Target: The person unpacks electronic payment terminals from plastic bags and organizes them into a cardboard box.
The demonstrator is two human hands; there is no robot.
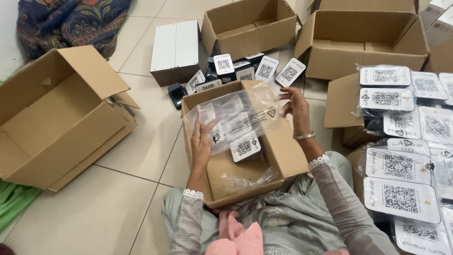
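Head camera view, looking down at a person seated on a pale tiled floor with thin dark grout lines. The landmark is a small open cardboard box in front of the person's lap. Above this box, the left hand and the right hand hold a clear plastic bag stretched between them, each pinching one end. Inside the bag sits a white placard with a square code pattern on a black stand. A crumpled clear bag lies inside the box. Just behind the box stand several unwrapped white code placards. Left of the box lies a large empty carton on its side. Behind it are a white rectangular case and more open cartons. Right of the box, bagged placards are stacked.
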